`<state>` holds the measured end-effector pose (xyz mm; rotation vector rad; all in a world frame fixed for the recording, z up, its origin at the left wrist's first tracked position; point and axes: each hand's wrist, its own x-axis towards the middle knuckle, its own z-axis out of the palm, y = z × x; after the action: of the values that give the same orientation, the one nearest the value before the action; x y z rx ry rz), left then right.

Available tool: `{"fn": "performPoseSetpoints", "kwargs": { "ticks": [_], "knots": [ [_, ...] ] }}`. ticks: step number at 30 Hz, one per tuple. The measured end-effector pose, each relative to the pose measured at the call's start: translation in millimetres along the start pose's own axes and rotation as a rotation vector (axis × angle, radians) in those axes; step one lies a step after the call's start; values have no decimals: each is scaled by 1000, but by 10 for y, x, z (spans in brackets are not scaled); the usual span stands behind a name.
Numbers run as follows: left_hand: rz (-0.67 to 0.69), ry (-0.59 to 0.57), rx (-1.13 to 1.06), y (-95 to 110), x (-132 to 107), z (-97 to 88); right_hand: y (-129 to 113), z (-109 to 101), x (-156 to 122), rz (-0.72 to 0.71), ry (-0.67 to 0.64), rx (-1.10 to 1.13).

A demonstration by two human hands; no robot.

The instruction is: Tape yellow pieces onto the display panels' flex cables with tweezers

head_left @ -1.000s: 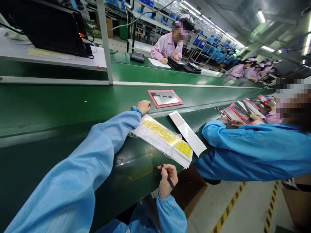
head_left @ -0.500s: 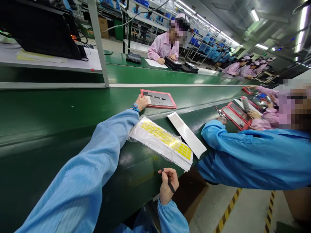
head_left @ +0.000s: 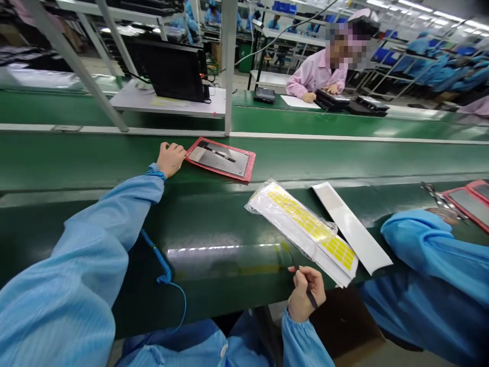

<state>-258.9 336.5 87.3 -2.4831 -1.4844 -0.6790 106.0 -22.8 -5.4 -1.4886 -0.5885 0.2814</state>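
Observation:
My left hand (head_left: 170, 159) grips the left corner of a flat grey panel with a red frame (head_left: 244, 171), fingers curled at its edge. A thin dark, pen-like strip (head_left: 219, 153) lies across the panel's face. Near the table's front edge, my right hand (head_left: 306, 293) is closed round black tweezers (head_left: 312, 298). Their tips point up and left, near a small yellow patch that may be a sticker. Just beyond the tweezers lies a clear plastic bag with white sheets of yellow stickers (head_left: 305, 219), and right of it a long white strip (head_left: 353, 229).
A blue coiled cord (head_left: 158, 255) hangs under my left forearm. A co-worker's blue sleeve (head_left: 424, 239) rests close by on the right, near metal scissors-like tools (head_left: 439, 199) and another red-framed piece (head_left: 471, 204). A monitor (head_left: 168, 69) stands behind a metal post (head_left: 229, 66).
My left hand has drawn the red-framed panel leftward along the green belt, away from the sticker bag. The view has turned left. My right hand still holds the tweezers beside the bag.

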Motion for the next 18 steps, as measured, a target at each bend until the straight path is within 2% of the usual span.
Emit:
{"fn": "performPoseSetpoints", "kwargs": {
  "ticks": [3,6,11,15,18],
  "knots": [
    [-21,57,1,23,-480,-332,-54,28,10,12,-16,30],
    [-7,64,-3,374,-950,-562,-133,75,13,19,-30,85],
    [133,-40,-122,1394,-1527,-671,-240,144,29,7,-46,199],
    [118,-62,-252,2218,-1779,-598,-289,145,6,14,-131,208],
    [90,-75,-361,2702,-1882,-529,-367,145,-56,27,-191,194]
  ]
}}
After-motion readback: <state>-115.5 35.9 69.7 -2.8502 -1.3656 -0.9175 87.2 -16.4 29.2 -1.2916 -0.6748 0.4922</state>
